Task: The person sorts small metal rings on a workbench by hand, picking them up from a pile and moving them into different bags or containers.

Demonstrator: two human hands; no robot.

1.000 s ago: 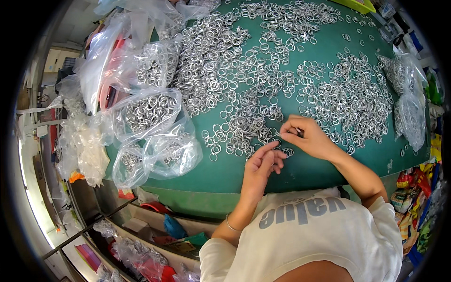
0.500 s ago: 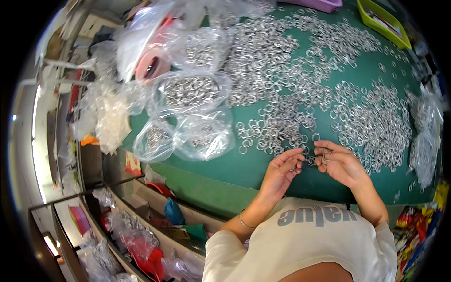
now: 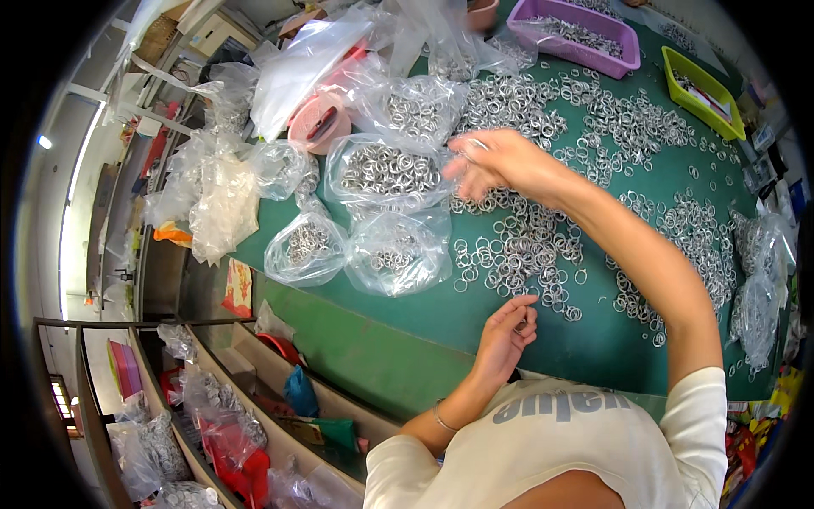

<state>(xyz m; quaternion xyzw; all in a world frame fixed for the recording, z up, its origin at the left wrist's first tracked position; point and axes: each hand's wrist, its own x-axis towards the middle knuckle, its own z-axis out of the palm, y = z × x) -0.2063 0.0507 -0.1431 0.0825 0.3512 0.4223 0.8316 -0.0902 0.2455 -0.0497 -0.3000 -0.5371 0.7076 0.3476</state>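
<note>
many small silver rings (image 3: 517,254) (shiny, loose), heaped on green table (image 3: 441,310)

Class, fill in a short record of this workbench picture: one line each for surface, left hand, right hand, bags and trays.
Surface: green table strewn with loose metal rings
Left hand: left hand at the near edge of the rings, fingers curled
Right hand: right hand raised and blurred over the clear bag of rings
Bags: more clear bags of rings beside it
Trays: purple tray and yellow-green tray at the far side
</note>
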